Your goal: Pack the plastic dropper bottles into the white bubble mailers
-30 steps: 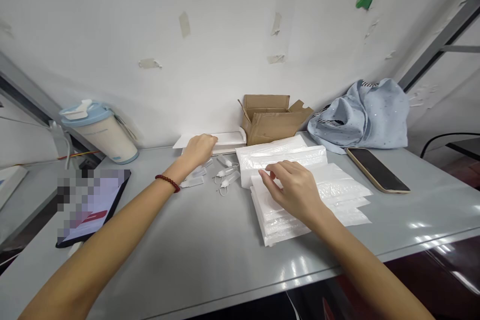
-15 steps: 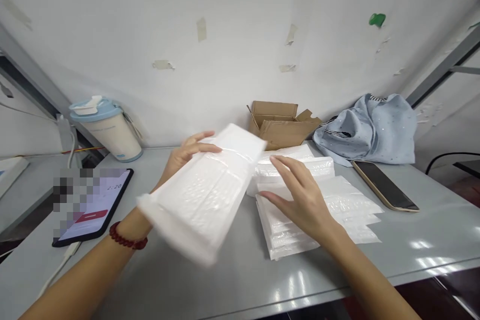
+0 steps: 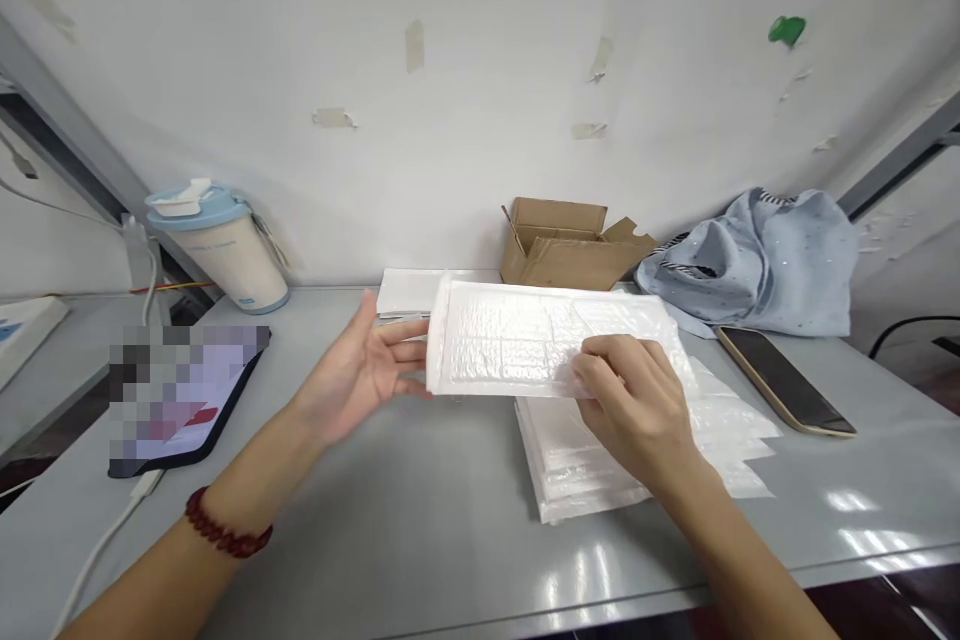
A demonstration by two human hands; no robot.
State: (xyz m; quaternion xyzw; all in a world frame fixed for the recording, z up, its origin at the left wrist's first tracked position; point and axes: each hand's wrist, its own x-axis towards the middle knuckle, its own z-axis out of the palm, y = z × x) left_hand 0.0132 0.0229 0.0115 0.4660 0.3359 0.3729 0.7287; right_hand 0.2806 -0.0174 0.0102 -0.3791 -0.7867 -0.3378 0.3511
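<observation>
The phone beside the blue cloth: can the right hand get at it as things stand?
Probably yes: the phone lies bare on the table, nothing between it and the right hand. But that hand pinches the bubble mailer.

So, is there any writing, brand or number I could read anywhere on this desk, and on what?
None can be read.
The tablet screen is blurred out.
Any print on the cup is too small to tell.
The cardboard box, padded envelope and phone show no print.
</observation>
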